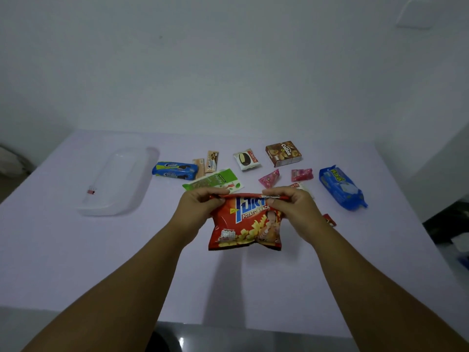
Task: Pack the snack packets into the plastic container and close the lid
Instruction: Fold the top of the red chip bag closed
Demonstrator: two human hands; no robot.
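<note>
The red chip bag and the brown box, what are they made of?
The red chip bag looks like thin glossy plastic film: it crinkles and shines where the left hand and right hand pinch its top. The brown box looks like printed cardboard, with flat faces and sharp edges.

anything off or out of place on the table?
One oddity: a small pink binder clip sits on the clear plastic container, and it's no snack. Otherwise packets lie loose; both hands pinch the red potato snack bag.

Single head-worn wide-angle view, looking forward and down, near the table (76, 250), facing a wall (228, 59)
</note>
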